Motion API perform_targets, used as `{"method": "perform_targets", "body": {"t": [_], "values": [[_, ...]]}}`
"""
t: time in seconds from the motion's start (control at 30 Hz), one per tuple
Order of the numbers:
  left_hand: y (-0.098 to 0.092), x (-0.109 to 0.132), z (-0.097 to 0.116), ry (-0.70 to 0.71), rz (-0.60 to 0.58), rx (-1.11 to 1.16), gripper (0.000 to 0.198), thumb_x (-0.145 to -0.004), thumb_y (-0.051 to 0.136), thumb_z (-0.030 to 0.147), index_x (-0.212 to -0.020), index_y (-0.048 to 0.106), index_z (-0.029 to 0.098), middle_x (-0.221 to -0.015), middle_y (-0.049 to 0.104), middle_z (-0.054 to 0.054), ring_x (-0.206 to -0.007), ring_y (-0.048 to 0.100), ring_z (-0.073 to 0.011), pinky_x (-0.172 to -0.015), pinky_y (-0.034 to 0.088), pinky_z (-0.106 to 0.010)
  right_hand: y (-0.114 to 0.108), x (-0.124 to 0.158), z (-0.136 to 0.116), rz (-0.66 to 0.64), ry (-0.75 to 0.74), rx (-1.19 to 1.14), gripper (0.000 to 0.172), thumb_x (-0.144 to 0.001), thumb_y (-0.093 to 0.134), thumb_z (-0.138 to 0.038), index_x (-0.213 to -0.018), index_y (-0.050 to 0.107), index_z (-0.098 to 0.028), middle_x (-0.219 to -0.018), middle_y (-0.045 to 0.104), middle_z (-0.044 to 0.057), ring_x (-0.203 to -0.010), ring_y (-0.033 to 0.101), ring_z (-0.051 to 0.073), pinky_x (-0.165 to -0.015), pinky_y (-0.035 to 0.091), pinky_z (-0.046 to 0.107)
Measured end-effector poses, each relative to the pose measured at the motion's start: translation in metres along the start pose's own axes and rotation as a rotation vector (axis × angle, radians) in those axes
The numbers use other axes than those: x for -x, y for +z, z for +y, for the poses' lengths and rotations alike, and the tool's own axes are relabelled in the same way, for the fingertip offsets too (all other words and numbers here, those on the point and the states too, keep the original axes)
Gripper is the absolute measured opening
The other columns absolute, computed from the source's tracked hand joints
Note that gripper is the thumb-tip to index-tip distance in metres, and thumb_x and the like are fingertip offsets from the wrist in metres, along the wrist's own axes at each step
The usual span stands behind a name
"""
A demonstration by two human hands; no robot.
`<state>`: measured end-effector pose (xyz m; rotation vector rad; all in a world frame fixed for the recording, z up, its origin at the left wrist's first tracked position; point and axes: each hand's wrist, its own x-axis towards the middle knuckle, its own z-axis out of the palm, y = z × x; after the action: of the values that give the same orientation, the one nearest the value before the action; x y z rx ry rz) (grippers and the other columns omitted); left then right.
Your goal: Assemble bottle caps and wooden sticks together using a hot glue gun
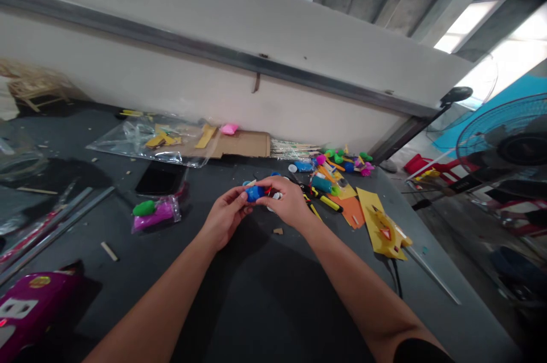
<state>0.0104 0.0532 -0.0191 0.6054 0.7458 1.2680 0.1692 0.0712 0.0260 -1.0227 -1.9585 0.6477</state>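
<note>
Blue lump point(255, 193) is held above the desk point(265, 300), directly between the left hand point(225, 213) and right hand point(287, 199), both gripping it with their fingers; its longer side seems to run from hand to hand, neither clearly nearer.

Dark table point(265, 289) crowded along its edges

At the back lie a cardboard sheet point(248, 145) and, beside it, a bundle of thin sticks point(294, 149). A clear plastic bag point(115, 141) spreads at back left, near a black phone point(157, 179). A purple packet point(158, 215) lies just in front of the phone. Metal strips point(64, 229) and a purple box point(43, 294) occupy the left. A yellow sheet point(365, 203) lies at right, next to orange paper point(352, 212).
</note>
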Motion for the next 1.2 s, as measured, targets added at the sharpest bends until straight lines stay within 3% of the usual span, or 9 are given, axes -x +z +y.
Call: {"method": "perform_targets", "body": {"t": [0.3,0.87,1.2], "values": [[0.0000,0.0005,-0.0003,0.004,0.015,0.009,0.024,-0.065,0.074,0.021,-0.087,0.067,0.013,-0.078,0.066,-0.003,-0.067,0.059,-0.0087,-0.065,0.048,-0.020,0.0017,0.0009,0.0008,-0.009,0.013,-0.017,0.028,-0.069,0.070,-0.017,-0.095,0.066,-0.024,-0.092,0.066,0.001,-0.079,0.059,0.015,-0.072,0.047,0.030],[-0.0027,-0.0023,-0.0044,0.044,0.031,-0.013,0.026,-0.062,0.077,0.024,-0.083,0.067,0.012,-0.075,0.066,-0.002,-0.065,0.058,-0.0081,-0.067,0.048,-0.022,0.0028,0.0008,-0.0025,-0.026,0.004,0.057,0.026,-0.065,0.073,-0.012,-0.088,0.066,-0.019,-0.090,0.069,0.003,-0.084,0.062,0.016,-0.077,0.047,0.030],[-0.0072,-0.0020,-0.0058,0.103,-0.013,-0.118,0.023,-0.066,0.072,0.027,-0.086,0.067,0.016,-0.083,0.066,-0.001,-0.072,0.058,-0.0090,-0.073,0.047,-0.024,0.0060,0.0031,0.0062,0.020,-0.085,0.060,0.026,-0.065,0.074,-0.013,-0.088,0.067,-0.021,-0.091,0.069,0.004,-0.086,0.062,0.018,-0.080,0.048,0.034]]}}
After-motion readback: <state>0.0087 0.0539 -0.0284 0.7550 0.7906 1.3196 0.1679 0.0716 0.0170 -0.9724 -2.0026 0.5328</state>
